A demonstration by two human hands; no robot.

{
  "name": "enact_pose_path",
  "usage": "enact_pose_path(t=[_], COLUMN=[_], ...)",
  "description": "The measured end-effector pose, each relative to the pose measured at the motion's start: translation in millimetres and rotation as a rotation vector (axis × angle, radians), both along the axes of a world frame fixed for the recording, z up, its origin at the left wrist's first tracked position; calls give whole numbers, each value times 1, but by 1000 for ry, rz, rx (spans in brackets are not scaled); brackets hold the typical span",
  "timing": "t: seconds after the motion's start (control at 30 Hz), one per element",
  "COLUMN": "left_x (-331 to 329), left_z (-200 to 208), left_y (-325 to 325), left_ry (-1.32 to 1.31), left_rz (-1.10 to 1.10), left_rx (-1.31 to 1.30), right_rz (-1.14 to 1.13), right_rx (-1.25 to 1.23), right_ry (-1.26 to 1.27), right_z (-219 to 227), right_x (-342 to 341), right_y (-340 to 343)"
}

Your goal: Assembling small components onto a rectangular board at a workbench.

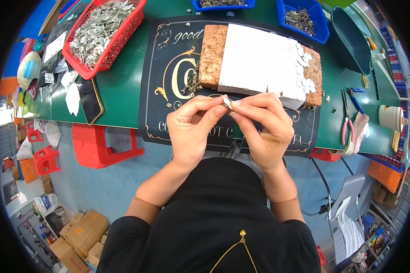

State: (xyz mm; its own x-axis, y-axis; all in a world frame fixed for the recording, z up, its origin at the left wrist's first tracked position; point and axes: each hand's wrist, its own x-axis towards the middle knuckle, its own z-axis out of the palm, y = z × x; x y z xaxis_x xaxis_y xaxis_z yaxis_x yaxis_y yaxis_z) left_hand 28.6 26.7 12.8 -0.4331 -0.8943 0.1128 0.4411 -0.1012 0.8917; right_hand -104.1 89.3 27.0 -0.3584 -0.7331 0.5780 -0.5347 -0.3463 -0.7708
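Observation:
My left hand [191, 125] and my right hand [268, 125] meet over the near edge of a dark printed mat. Thumbs and index fingers of both are closed on a small whitish piece [227, 103], partly hidden by the fingertips and too small to name. Just beyond them lies a cork-like brown block [212, 54], largely covered by a white sheet or slab [250, 59]. Several small white flat pieces [307, 84] cluster along its right side. A little heap of tiny dark metal parts [192, 84] sits on the mat at the block's left.
At the far left stands a red basket [95, 68] full of small pale pieces, with a phone [90, 102] near it. Blue trays [321, 34] of dark small parts and a dark green scoop [351, 45] are at the back. Pliers [346, 125] lie right.

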Motion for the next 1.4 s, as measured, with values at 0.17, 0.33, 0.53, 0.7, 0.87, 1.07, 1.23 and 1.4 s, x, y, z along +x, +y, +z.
enact_pose_path(t=[0.17,0.33,0.53,0.7,0.87,1.07,1.23,1.4], left_x=[1,-2,1,3,3,1,4,1], left_z=[0,-4,-3,-6,-6,-5,-9,-1], left_y=[-1,-3,-1,-1,0,-3,-5,2], left_ry=[-42,-15,-18,-11,-36,-63,-56,-25], left_rz=[27,30,24,7,4,37,28,20], left_rx=[-95,-196,-202,-256,-237,-323,-299,-140], right_rz=[22,-46,-41,-80,-117,-124,-114,-85], right_rx=[-57,-113,-103,-95,-130,-176,-138,-95], right_ry=[23,170,224,237,315,324,346,325], right_z=[-2,2,5,4,3,-2,0,2], right_x=[1,1,3,4,4,5,5,5], right_y=[2,1,8,11,8,7,6,4])
